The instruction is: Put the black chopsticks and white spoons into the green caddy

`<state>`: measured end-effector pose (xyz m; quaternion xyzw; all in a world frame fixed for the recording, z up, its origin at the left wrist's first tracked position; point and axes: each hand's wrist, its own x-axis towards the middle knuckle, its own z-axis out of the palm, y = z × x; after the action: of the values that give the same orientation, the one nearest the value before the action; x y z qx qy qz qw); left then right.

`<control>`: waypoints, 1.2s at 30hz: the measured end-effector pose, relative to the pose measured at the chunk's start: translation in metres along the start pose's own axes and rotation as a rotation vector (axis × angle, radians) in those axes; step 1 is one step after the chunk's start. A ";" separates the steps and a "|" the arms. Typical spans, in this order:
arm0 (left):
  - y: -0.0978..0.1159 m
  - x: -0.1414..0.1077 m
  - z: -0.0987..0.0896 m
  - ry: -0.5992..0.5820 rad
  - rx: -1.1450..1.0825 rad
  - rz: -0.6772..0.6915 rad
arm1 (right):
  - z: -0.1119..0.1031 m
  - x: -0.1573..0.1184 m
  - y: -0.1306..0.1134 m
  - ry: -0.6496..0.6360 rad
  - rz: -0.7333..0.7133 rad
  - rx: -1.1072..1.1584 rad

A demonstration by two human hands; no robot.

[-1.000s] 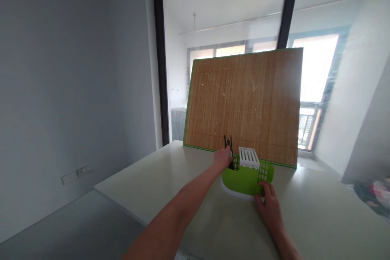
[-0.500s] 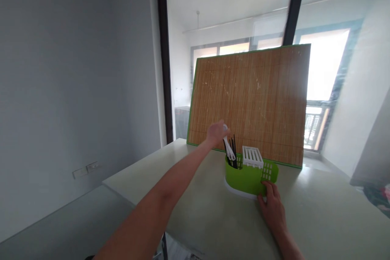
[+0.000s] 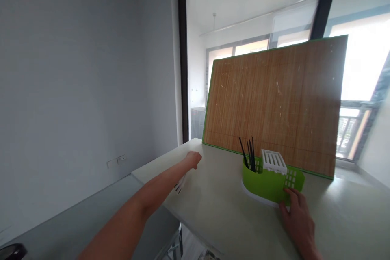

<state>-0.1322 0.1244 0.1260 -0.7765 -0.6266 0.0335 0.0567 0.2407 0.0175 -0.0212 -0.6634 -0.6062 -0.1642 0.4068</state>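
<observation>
grey wall point(image 3: 76, 69) far left of the green caddy; dark-framed glass pane point(image 3: 243, 16) behind it. tabletop point(image 3: 213, 195) under caddy, pale, its left edge well off to caddy's left. bamboo board point(image 3: 274, 101) w/ thin green edging, propped upright & leaning a bit, just behind caddy, wider & taller than it.

green caddy point(image 3: 263, 185) upright on tabletop, white base rim point(image 3: 258, 198) along its bottom, perforated walls at back. left hand point(image 3: 194, 159) well left of caddy, over tabletop, arm reaching in from near side; fingers curled in, but can't tell if shut tight or pinching smth. right hand point(image 3: 297, 215) at caddy's near right end: fingers spread from thumb, fingertips on green wall, thumb low by base rim; touching caddy, not wrapped round it.

white slatted rack point(image 3: 273, 161) on top of caddy, abt mid-length, slats showing. black sticks point(image 3: 250, 154) standing in caddy's left part, sl. tilted, tops fanned & above rim. small white item w/ dark marks point(image 3: 179, 187) left of caddy, partly behind left forearm, blurred; can't tell what it is or if held. wall sockets point(image 3: 116, 161) far left of caddy.
</observation>
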 end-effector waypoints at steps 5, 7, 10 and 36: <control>-0.008 0.009 0.027 -0.068 0.012 -0.030 | -0.003 -0.002 0.001 -0.003 0.009 -0.015; -0.008 0.014 0.035 -0.087 0.012 -0.036 | -0.004 -0.002 0.000 -0.011 0.017 -0.027; -0.007 0.018 0.048 -0.108 0.016 -0.047 | -0.004 -0.002 -0.001 -0.026 0.025 -0.037; -0.005 0.004 0.066 0.195 -0.276 -0.143 | -0.009 0.000 -0.007 -0.064 0.069 -0.030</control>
<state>-0.1440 0.1328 0.0612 -0.7299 -0.6705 -0.1325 0.0124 0.2371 0.0109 -0.0134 -0.6948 -0.5931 -0.1378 0.3827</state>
